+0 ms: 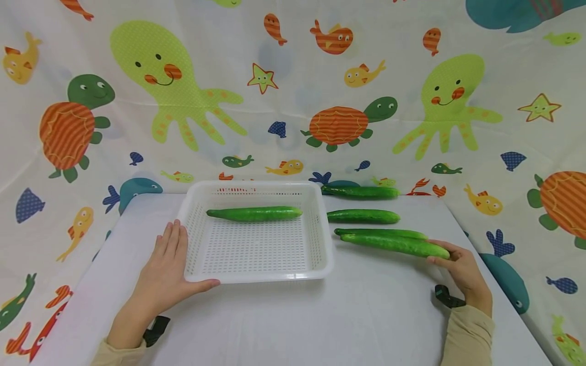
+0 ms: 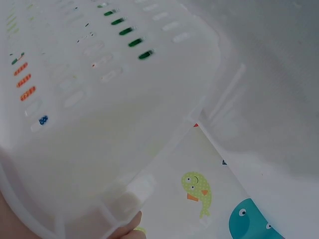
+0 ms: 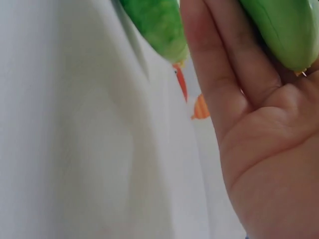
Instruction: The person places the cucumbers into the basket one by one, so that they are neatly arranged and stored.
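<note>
I pinch the held cucumber [image 1: 389, 243] by its end with my right hand [image 1: 464, 269], 3 loose cucumbers [image 1: 363, 216] lie beyond this grip, so 4 seem to remain, against 1 finished cucumber [image 1: 254, 214] in the basket [image 1: 261, 278] farther left, where my left hand [image 1: 162, 277] rests straight-fingered.

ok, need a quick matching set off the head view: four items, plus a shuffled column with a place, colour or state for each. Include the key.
1. left hand
2. right hand
3. basket
4. leftmost cucumber

A. white, perforated with small holes
B. pinching the end of the nearest cucumber
C. lying inside the basket
D. fingers straight, at the basket's left side

Pairs: 1-D, 2-B, 3-A, 4-C
</note>
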Demonstrator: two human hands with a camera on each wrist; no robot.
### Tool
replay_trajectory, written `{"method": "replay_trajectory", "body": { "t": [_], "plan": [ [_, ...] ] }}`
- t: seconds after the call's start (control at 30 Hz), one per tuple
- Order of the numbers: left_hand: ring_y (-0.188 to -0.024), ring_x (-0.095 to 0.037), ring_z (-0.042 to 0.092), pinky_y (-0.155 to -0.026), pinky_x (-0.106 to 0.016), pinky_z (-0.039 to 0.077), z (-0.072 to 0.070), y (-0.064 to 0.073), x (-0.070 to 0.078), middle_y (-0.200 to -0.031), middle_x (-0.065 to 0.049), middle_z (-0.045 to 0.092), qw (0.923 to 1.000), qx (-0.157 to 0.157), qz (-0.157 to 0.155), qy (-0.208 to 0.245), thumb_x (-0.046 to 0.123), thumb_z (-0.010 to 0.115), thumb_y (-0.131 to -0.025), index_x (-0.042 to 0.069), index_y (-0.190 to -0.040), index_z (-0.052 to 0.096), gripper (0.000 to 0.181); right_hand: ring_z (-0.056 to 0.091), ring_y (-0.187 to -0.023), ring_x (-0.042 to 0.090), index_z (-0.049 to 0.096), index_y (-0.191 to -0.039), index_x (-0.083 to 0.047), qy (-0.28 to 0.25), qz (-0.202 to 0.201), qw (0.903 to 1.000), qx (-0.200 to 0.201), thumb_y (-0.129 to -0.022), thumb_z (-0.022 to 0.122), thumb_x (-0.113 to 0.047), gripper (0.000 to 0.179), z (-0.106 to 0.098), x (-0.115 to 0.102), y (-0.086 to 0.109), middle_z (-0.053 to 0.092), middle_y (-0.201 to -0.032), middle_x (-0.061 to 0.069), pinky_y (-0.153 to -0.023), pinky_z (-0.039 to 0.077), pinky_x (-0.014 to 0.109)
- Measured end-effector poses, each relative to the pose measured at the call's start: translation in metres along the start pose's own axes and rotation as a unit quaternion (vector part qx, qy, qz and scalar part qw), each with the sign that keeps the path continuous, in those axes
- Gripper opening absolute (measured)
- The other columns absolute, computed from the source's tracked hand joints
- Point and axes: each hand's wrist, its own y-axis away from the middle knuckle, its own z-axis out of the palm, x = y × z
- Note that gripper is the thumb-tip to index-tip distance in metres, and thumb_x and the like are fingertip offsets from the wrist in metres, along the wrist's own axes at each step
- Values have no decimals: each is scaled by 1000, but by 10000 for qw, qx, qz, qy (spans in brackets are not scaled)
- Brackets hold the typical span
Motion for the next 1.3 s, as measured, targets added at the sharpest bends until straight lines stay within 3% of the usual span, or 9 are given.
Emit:
{"method": "replay_trajectory", "body": {
  "t": [0.2, 0.5, 0.6, 0.8, 0.97, 1.3],
  "plan": [
    [-150, -41, -2, -120, -42, -9, 0, 0, 0, -161, -31, 3, 10000, 2, 14, -13, 77, 73, -67, -14, -152, 7, 141, 52, -99, 8, 65, -130, -5, -241, -307, 9992, 25, -92, 66, 3, 39, 1, -8, 0, 63, -115, -13, -79, 49, 14],
    [-150, -41, -2, -120, -44, -8, -1, 0, 1, -161, -31, 3, 10000, -6, 12, -27, 77, 72, -67, -14, -152, 7, 141, 52, -99, 10, 64, -132, -6, 174, -253, 9985, 444, -91, 71, -5, 42, 5, -25, -2, 63, -116, -12, -78, 48, 15],
    [-150, -40, -4, -120, -44, -8, -1, 0, 1, -161, -30, 2, 10000, -19, 8, -11, 76, 73, -67, -14, -152, 6, 141, 52, -100, 10, 64, -131, -5, -100, -270, 9984, 479, -90, 71, -4, 42, 9, -31, -3, 63, -116, -10, -78, 48, 14],
    [-150, -40, -4, -120, -40, -11, 1, 0, 0, -161, -32, 4, 10000, 19, 34, -49, 75, 74, -67, -15, -152, 7, 141, 57, -101, 9, 63, -129, 3, -796, -713, 9931, 487, -88, 68, 9, 42, 17, -42, -5, 68, -117, -7, -81, 51, 14],
    [-150, -39, -4, -119, -39, -12, 1, 1, -1, -161, -31, 3, 10000, 3, 24, -39, 76, 73, -67, -15, -152, 6, 141, 59, -103, 9, 63, -128, 4, -1056, -881, 9892, 497, -87, 68, 11, 42, 24, -52, -9, 68, -118, -5, -82, 52, 14],
    [-150, -40, -5, -119, -40, -11, 1, 0, -1, -161, -30, 1, 10000, -84, -29, 9, 76, 72, -68, -14, -152, 5, 140, 60, -98, 12, 63, -128, 5, -962, -965, 9888, 600, -85, 71, 9, 43, 43, -80, -11, 68, -116, -1, -79, 53, 15]
  ]
}}
